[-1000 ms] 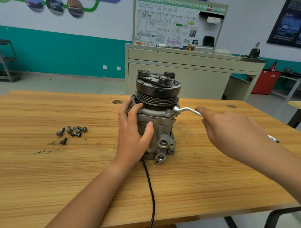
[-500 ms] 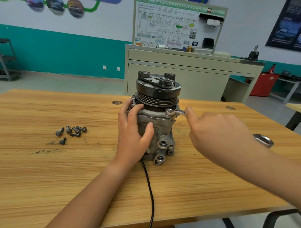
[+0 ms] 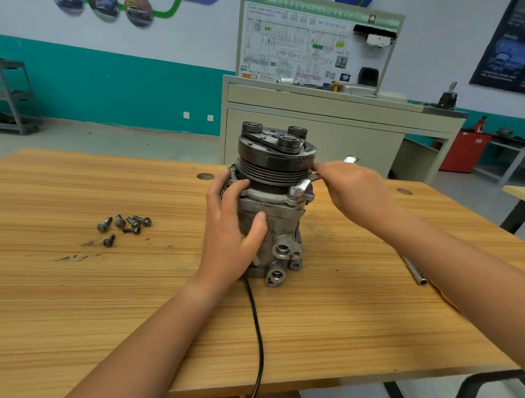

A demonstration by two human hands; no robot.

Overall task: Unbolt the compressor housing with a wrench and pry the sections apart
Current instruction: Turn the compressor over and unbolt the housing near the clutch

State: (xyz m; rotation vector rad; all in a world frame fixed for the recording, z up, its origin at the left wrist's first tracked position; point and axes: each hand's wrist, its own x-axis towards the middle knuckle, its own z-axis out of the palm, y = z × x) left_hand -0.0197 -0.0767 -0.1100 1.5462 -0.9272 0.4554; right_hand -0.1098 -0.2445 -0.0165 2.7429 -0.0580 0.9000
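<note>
Loose bolts point(image 3: 123, 225) lie centre left on the wooden counter point(image 3: 73, 296). Your left hand point(image 3: 230, 227) wraps its fingers round the compressor point(image 3: 273, 205), which stands upright at frame centre, pulley end up. The wrench point(image 3: 300, 188) sits on the compressor's flange, its handle running toward the upper right, and your right hand point(image 3: 353, 193) grips it. Behind stand a teal-banded wall point(image 3: 110, 86) and a beige cabinet point(image 3: 347, 133).

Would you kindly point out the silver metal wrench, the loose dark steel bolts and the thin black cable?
silver metal wrench point(image 3: 300, 188): head view, its curved lower end.
loose dark steel bolts point(image 3: 133, 222): head view, a bolt in mid-cluster.
thin black cable point(image 3: 259, 329): head view, its middle stretch.
</note>
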